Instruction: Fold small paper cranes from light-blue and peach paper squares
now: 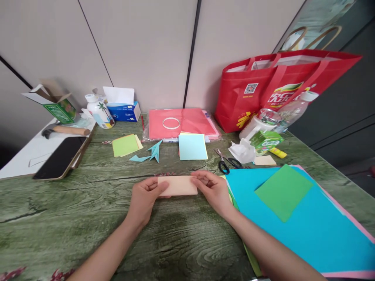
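A pale peach sheet of paper [178,185], folded into a long rectangle, is held level above the green wood-grain table. My left hand [145,197] pinches its left end, thumb on top and fingers beneath. At the right end, my right hand [213,191] grips it the same way. Beyond the hands lies a folded blue paper bird shape [154,151]. Close by is a stack of square papers with light blue on top [193,147]. Black-handled scissors [225,162] rest beyond my right hand.
Large blue sheets [295,242] with a green square [284,192] cover the right side. Behind stand a red bag [237,101], a plastic bottle [297,109] and a white mug [256,127]. Left are yellow-green papers [125,145], a phone [60,158], a tissue box [124,111] and a white bottle [100,112].
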A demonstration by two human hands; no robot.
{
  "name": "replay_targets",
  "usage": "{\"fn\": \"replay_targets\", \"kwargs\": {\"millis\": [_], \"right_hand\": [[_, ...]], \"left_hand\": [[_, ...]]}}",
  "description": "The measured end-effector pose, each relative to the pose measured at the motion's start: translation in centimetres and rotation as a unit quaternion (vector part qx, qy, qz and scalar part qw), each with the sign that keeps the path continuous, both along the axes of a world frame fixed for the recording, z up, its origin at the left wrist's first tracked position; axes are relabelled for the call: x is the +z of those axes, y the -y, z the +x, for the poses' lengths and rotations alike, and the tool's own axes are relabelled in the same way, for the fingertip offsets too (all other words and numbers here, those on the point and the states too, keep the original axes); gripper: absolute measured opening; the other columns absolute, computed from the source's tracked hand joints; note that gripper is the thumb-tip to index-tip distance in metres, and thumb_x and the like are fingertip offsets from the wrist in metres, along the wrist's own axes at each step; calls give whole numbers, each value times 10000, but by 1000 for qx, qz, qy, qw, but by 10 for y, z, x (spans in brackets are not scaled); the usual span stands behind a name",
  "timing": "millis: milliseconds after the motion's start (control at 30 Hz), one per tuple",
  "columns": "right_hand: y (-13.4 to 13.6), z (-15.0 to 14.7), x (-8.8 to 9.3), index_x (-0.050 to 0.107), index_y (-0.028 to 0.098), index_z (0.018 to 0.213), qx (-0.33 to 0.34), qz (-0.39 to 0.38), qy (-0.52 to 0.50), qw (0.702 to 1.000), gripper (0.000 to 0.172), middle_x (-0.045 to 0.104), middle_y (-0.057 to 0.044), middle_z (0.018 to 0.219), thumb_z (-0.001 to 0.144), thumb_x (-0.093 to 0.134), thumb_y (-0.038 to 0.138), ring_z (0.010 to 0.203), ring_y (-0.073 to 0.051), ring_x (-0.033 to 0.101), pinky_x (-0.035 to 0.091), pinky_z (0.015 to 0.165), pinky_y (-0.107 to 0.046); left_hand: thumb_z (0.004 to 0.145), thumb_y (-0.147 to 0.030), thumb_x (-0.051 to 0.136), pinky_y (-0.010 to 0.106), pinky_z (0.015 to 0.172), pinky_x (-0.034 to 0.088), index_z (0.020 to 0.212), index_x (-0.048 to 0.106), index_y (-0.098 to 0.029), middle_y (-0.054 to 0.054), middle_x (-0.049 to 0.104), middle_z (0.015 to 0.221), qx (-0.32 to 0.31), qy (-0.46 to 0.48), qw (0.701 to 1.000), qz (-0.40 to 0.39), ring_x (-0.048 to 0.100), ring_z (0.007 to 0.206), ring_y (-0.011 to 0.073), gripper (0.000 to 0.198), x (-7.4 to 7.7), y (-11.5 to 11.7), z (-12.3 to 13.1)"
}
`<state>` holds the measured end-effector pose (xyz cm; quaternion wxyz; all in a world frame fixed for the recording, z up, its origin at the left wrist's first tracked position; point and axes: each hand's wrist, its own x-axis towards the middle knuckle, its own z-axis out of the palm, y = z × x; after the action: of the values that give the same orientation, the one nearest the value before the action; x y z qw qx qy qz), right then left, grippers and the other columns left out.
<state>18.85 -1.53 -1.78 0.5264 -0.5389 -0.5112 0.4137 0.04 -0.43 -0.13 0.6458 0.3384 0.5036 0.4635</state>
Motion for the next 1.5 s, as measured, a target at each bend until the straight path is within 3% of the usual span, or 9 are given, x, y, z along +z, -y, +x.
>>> {"fn": "replay_targets", "kwargs": {"millis": [233,433,700,1133,1333,1500], "right_hand": [[0,2,1,665,189,812,0,1,5,1000,158,695,-22,712,718,652,315,612,-148,631,512,559,-252],[2,2,3,669,194,814,-4,19,9,1000,145,701,-23,713,718,655,302,622,-151,637,512,550,-245],[3,3,8,671,195,798,-23,29,35,999,118,690,-7,674,715,658,278,566,-130,614,490,506,-223],[4,7,12,650,194,832,-19,15,-6,1000,180,692,-23,699,701,675,314,625,-150,638,512,541,-247],[1,9,16,652,182,788,-15,5,-12,1000,180,693,-15,672,684,684,325,602,-139,638,517,535,-236],[1,10,17,668,183,763,-14,4,1,1000,163,688,-11,658,686,676,327,564,-125,616,501,499,-224]], "left_hand": [[517,-267,805,233,536,525,755,729,-137,47,722,667,-5,11,1000,-8,619,583,144,282,3,0,1],[495,-330,805,260,518,526,719,732,-142,42,711,675,27,19,999,-9,595,595,153,301,6,1,3],[537,-307,788,193,510,455,703,739,-146,9,684,577,32,-6,999,19,551,517,101,236,7,2,5],[573,-327,765,248,629,477,750,736,-154,45,723,688,24,-29,998,53,620,666,172,250,4,3,2],[605,-310,757,197,585,450,731,734,-173,24,724,692,19,-42,996,74,598,627,128,187,-1,2,0],[576,-316,776,189,567,452,748,737,-170,20,710,637,17,-12,999,46,589,598,120,229,2,3,2]]}}
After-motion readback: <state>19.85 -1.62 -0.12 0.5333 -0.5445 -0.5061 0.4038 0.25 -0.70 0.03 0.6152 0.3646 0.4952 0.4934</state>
